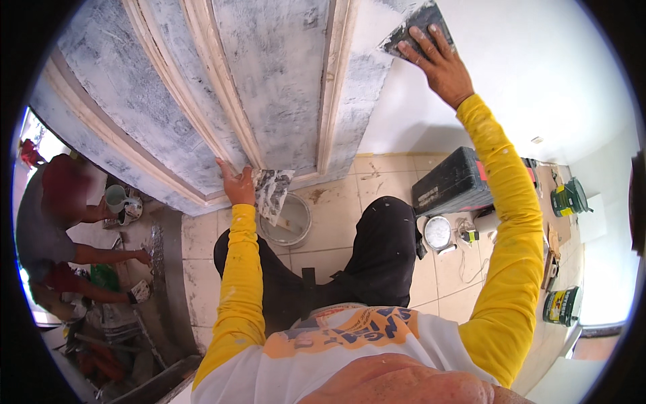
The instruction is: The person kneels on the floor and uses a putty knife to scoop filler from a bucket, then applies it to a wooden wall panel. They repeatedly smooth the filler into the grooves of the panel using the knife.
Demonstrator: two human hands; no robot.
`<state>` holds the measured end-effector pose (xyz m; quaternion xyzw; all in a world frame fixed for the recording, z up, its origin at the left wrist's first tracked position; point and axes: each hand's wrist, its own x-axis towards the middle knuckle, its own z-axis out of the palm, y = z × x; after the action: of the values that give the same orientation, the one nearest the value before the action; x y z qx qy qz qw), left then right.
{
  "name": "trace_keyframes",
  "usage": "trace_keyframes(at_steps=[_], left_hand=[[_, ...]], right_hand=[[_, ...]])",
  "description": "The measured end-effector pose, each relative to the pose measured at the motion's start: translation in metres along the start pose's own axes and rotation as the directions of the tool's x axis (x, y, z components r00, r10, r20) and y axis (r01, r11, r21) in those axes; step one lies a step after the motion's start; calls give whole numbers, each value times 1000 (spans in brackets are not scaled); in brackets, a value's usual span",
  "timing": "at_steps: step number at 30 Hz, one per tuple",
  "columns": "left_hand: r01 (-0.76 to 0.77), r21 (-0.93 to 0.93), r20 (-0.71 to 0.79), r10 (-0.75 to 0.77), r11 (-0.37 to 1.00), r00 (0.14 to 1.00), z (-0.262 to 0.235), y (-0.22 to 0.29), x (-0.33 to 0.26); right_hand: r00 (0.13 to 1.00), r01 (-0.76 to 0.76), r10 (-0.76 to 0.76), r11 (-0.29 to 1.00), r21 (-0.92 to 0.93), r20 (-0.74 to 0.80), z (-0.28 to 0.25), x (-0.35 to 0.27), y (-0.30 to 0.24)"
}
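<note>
My right hand [447,75] is raised at the far right, fingers stretched over a dark, flat putty spreader [418,25]. Its blade lies against the white surface at the right edge of a panelled door [276,74]. Grey-white filler is smeared over the door, and pale raised mouldings [222,87] run along it. Low at the door's bottom, my left hand [239,186] is closed on a putty-smeared scraper [272,192], its fingertips close to a moulding. Below the scraper, a round bucket [291,222] with whitish filler stands on the floor.
A black case [451,185] stands right of my knees, near an open white tub [437,231]. Two green pails [569,197] are farther right. At far left another person [57,222] bends over, beside tools and a pale green container [116,199]. Tiled floor [323,252] lies beneath me.
</note>
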<state>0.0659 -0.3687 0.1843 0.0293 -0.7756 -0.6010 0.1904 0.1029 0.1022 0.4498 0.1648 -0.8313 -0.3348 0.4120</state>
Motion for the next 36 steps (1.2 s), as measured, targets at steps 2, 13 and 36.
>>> trace_keyframes(at_steps=[2,13,36], left_hand=[[-37,48,-13,38,998,999,0,-1,0],[-67,98,-35,71,993,997,0,-8,2],[-28,57,26,27,998,999,-8,-8,4]], right_hand=[[994,-48,43,998,48,103,-1,-16,-13],[956,265,-280,951,-157,-84,-56,56,45],[976,-217,219,960,176,8,-5,-25,-50]])
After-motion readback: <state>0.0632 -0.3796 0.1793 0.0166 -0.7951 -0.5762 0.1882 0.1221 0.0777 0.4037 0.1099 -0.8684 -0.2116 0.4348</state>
